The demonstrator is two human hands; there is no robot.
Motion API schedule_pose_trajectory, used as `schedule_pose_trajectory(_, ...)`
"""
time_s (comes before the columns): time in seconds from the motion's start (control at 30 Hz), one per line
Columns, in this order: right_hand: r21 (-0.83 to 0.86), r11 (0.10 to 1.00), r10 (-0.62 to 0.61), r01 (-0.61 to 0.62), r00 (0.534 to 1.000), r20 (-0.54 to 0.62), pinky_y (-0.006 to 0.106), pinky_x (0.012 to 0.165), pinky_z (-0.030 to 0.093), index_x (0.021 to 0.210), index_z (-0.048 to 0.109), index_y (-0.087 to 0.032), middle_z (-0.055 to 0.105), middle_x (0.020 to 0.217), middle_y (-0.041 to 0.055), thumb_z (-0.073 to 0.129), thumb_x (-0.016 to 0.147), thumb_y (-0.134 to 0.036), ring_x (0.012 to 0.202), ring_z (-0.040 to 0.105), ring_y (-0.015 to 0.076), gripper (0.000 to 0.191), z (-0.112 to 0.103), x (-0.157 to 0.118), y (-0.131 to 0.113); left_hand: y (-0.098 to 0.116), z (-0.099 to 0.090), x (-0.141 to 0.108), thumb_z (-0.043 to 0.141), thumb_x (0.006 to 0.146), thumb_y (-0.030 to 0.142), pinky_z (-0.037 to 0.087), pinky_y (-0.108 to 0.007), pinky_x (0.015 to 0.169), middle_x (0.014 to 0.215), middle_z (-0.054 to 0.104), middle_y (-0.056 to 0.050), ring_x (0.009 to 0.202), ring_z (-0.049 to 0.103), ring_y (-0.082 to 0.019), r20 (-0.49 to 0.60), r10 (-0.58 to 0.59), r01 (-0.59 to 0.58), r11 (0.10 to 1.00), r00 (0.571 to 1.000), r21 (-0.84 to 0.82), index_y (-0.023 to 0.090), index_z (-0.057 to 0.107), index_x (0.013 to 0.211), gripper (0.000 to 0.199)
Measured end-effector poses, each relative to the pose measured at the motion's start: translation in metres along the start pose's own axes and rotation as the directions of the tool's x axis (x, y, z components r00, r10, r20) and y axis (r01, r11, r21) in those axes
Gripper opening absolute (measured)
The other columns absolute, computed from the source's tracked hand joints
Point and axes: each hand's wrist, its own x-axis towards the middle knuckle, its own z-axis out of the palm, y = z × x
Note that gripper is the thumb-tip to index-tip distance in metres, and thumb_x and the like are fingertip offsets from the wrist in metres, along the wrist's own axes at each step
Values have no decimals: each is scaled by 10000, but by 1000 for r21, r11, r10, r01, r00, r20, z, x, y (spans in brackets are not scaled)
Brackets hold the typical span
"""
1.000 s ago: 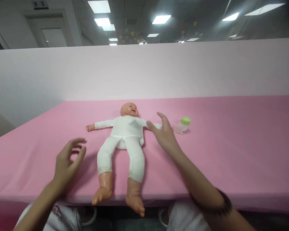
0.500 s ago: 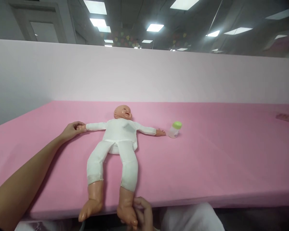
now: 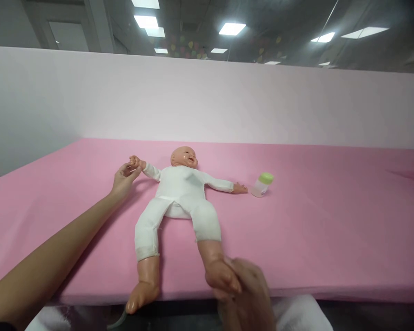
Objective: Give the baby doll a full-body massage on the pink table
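A baby doll (image 3: 184, 184) in a white cloth suit lies on its back on the pink table (image 3: 317, 230), head at the far side and feet at the near edge. My left hand (image 3: 124, 179) is closed around the doll's hand at left, which is raised a little off the surface. At the near edge my right hand (image 3: 246, 289), smeared by motion, is wrapped round the doll's right-side foot (image 3: 224, 276), lifting that leg outward. The doll's other foot (image 3: 143, 294) hangs slightly over the edge.
A small clear bottle with a green cap (image 3: 262, 185) stands tilted-looking beside the doll's outstretched hand. Behind the table rises a white panel (image 3: 207, 101). My knees in white cloth (image 3: 301, 315) show below the near edge.
My left hand has raised the doll's hand and moved it inward. My right hand has brought the doll's foot up and to the right. The view has shifted slightly.
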Motion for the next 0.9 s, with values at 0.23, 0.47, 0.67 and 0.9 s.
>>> schedule_pose_trajectory(0.23,77,976,-219,206,938,267,357,961,552,1286,575,-285,607,1281,85,543,956,-215,1219,581,226,338,1,77,-28,11,40,-16,640,886,444,478,-406,1023,1240,652,-106,1191,601,-238,60,304,-306,952,951,26,206,599,1143,353)
schedule_pose_trajectory(0.47,272,961,-70,-40,922,381,368,972,542,1281,572,-303,643,1252,61,496,994,-251,1132,636,207,301,39,95,-18,20,50,-37,513,966,282,414,-434,1069,1273,626,-108,1212,552,-235,633,456,-710,669,626,219,221,586,1275,323)
schedule_pose_trajectory(0.67,295,955,-70,-23,951,302,388,994,532,1278,566,-294,626,1276,71,492,995,-266,1166,618,213,294,49,93,-5,16,47,-36,529,959,319,445,-417,1029,1220,639,-100,1159,574,-232,534,424,-593,783,731,190,220,592,1218,284)
schedule_pose_trajectory(0.9,145,981,-140,130,988,62,431,899,599,1300,589,-261,654,1236,113,536,961,-335,1109,664,274,351,-2,47,2,-15,27,0,576,937,455,515,-357,966,1185,627,-52,1115,620,-183,-55,-5,-8,974,998,-228,257,570,1046,226)
